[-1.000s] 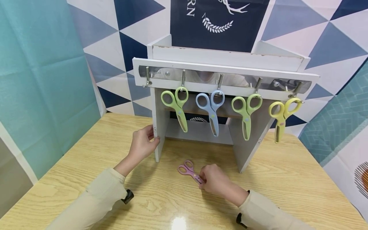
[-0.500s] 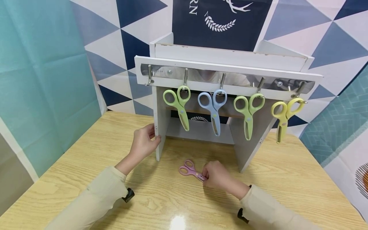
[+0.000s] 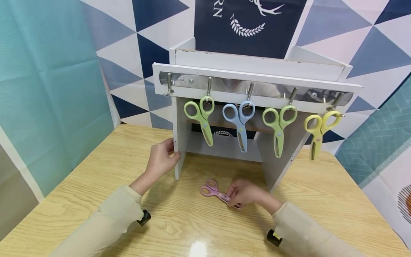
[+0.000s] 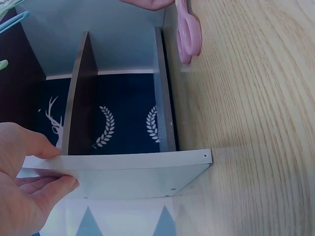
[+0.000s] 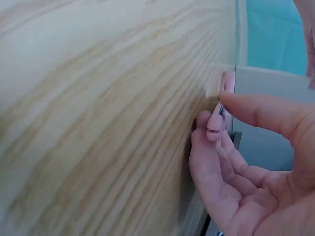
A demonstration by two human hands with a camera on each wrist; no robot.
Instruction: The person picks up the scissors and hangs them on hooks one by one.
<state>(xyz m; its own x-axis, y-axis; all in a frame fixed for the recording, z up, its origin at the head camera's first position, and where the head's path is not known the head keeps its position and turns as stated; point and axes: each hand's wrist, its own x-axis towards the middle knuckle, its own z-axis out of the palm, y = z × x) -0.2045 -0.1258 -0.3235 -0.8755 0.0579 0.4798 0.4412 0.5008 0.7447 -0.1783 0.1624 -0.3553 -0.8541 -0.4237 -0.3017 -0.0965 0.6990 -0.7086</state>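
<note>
My left hand [image 3: 162, 160] grips the front edge of the left side panel of a white shelf unit [image 3: 178, 142], thumb on one face and fingers on the other, as the left wrist view shows. Low over the table in front of the unit, my right hand [image 3: 245, 193] pinches pink scissors [image 3: 219, 195] by the blade part between thumb and fingers. Their handle loops point left, and the blade tip sticks out past the fingers. In the right wrist view the scissors [image 5: 217, 123] are seen edge-on, with fingertips beneath them; the gap to the table is hard to judge.
A metal hook rail [image 3: 269, 87] crosses the unit's top front. From its hooks hang green scissors [image 3: 205, 130], blue scissors [image 3: 241, 134], more green scissors [image 3: 278, 141] and yellow scissors [image 3: 316, 142]. The leftmost hook [image 3: 169, 84] is bare. A wooden table [image 3: 173, 221] lies beneath.
My right hand has shifted its fingers along the blade part of the pink scissors, so the tip now shows beyond them. My left hand keeps its grip on the panel.
</note>
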